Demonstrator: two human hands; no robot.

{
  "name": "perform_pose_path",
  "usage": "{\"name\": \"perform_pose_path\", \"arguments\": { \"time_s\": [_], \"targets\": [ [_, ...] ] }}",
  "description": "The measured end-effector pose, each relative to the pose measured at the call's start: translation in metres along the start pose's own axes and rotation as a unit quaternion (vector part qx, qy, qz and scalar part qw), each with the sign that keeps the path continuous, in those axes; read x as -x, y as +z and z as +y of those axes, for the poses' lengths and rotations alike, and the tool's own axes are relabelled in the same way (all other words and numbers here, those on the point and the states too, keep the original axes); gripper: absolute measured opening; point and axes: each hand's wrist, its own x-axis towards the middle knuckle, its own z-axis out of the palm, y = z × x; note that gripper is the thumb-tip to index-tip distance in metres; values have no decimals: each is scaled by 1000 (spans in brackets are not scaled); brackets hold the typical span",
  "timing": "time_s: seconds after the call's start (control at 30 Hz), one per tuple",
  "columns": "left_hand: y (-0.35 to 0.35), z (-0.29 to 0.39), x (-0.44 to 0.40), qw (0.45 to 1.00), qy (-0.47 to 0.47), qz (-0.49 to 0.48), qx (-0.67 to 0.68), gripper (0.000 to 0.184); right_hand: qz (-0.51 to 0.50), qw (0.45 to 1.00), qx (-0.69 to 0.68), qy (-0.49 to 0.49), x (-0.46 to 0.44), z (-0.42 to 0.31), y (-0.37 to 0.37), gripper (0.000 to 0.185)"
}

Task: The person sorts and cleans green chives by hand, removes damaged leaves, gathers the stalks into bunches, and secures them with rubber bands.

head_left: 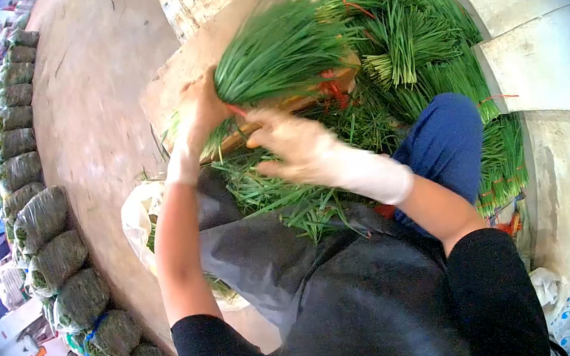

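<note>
A bundle of garlic chives (pixel 282 51) is raised over a wooden board, its leaf tips fanning to the upper right, blurred. My left hand (pixel 199 113), in a pale glove, is closed around the bundle near its stem end. A red tie (pixel 236 109) crosses the stems. Close beside that tie is my right hand (pixel 303 148), also gloved and smeared by motion. Its fingers look spread apart, with the upper fingertip at or near the tie; exact contact is unclear. The cut stem ends show below my left hand, partly hidden.
Tied chive bundles (pixel 410 29) are heaped at the right. Red ties (pixel 336 87) lie on the edge of the wooden board (pixel 175 69). Loose leaves (pixel 279 186) cover the dark apron (pixel 346 300). A white bag (pixel 141 216) stands at left. Wrapped bundles (pixel 63 260) line the far left.
</note>
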Motion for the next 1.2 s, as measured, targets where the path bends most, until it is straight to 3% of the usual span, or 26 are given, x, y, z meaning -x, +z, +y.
{"name": "perform_pose_path", "arguments": {
  "time_s": [0.03,0.13,0.23,0.33,0.4,0.47,0.57,0.6,0.73,0.77,0.8,0.87,0.93,0.97,1.0,1.07,1.13,1.2],
  "targets": [
    [-10,0,18,999,2,29,32,86,-14,998,-29,48,4,-11,-50,33],
    [-44,7,80,993,6,98,62,80,141,985,-34,92,32,-19,-139,24],
    [-80,23,154,986,-7,152,66,76,177,983,-14,54,42,-46,-184,25],
    [-108,42,222,983,-29,165,78,73,175,984,-23,-35,44,-81,-200,25],
    [-121,56,260,983,-40,160,83,72,117,979,102,-129,40,-103,-202,26],
    [-124,72,294,977,-44,182,101,71,101,976,141,-129,43,-119,-190,32],
    [-110,74,344,969,-92,176,148,71,71,965,129,-217,43,-137,-171,42],
    [-107,76,357,961,-100,171,191,70,27,965,127,-226,41,-148,-167,37],
    [-91,90,398,941,-158,148,261,73,20,950,142,-278,54,-162,-127,21],
    [-84,92,410,927,-177,145,297,74,34,973,-49,-222,59,-161,-125,18],
    [-77,95,421,911,-196,143,332,74,43,958,-238,-155,65,-159,-124,15],
    [-66,97,443,866,-245,114,420,76,79,922,-378,-30,77,-149,-139,12],
    [-54,95,463,870,-250,99,413,79,-38,987,-102,-115,74,-140,-131,16],
    [-51,95,473,877,-260,91,394,78,-10,984,62,-167,77,-146,-124,25],
    [-48,93,480,884,-265,82,377,77,27,986,45,-160,82,-156,-120,28],
    [-43,98,486,879,-260,87,390,75,-13,984,-34,-176,77,-172,-131,28],
    [-36,100,496,859,-285,86,417,74,-28,968,24,-247,71,-178,-117,28],
    [-37,103,498,873,-288,81,385,74,-104,961,45,-251,68,-183,-89,26]
  ]
}}
